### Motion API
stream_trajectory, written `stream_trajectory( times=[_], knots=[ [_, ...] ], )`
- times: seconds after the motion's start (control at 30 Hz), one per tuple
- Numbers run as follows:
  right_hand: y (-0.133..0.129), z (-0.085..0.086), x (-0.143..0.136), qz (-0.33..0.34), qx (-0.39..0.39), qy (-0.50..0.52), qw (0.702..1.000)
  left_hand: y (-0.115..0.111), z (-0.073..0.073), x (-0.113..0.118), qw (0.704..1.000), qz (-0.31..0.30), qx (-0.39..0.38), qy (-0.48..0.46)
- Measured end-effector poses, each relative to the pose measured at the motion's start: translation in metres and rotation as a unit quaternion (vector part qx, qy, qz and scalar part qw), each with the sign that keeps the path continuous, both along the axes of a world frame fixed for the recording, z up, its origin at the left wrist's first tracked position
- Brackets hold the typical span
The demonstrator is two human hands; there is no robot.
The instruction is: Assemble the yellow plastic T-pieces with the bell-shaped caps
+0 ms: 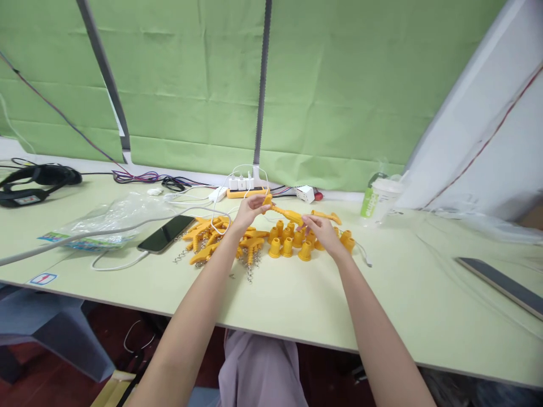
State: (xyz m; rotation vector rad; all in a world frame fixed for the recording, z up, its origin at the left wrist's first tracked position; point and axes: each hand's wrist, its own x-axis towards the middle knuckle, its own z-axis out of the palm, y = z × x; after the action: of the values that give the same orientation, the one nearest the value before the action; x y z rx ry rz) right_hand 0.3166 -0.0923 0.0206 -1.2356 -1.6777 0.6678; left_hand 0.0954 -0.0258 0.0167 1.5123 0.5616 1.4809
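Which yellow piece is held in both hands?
The long yellow piece running from the left hand to the right hand; no other yellow piece spans both.

Corkscrews point(206, 252): heaped on the table point(297, 305), left of the caps point(287, 247).
Phone point(165, 234): laid between the corkscrews and the plastic bag point(110, 217).
Headset point(36, 180): placed at the far left, beyond the bag.
Power strip point(240, 193): set behind the corkscrews.
Cup point(387, 198): stood behind and right of the caps.
Flat device point(500, 284): laid right of and before the cup.
Piece point(291, 215): held above the table, between left hand point(252, 209) and right hand point(320, 230).
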Motion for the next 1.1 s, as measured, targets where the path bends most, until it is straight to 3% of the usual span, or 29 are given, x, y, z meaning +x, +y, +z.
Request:
stream_trajectory(
  times=[0.23, 0.4, 0.57, 0.7, 0.9, 1.1],
  knots=[
    [0.000, -0.001, -0.002, 0.005, 0.045, -0.024, 0.999, -0.010, 0.011, 0.003, 1.000, 0.019, -0.002, 0.001],
    [-0.010, 0.009, -0.020, 0.052, 0.074, 0.028, 0.995, -0.026, 0.021, 0.015, 0.998, -0.015, 0.027, 0.061],
    [-0.017, 0.013, -0.038, 0.085, 0.062, 0.058, 0.993, -0.036, 0.021, 0.028, 0.992, -0.039, 0.048, 0.111],
    [-0.011, 0.009, -0.036, 0.046, 0.042, 0.079, 0.995, -0.033, 0.017, 0.032, 0.993, -0.041, 0.023, 0.112],
    [0.003, 0.005, -0.016, -0.080, 0.043, 0.176, 0.980, -0.024, 0.013, 0.020, 0.991, -0.064, -0.071, 0.096],
    [0.006, 0.004, -0.004, -0.111, 0.025, 0.254, 0.961, -0.023, 0.013, 0.012, 0.976, -0.106, -0.059, 0.182]
  ],
)
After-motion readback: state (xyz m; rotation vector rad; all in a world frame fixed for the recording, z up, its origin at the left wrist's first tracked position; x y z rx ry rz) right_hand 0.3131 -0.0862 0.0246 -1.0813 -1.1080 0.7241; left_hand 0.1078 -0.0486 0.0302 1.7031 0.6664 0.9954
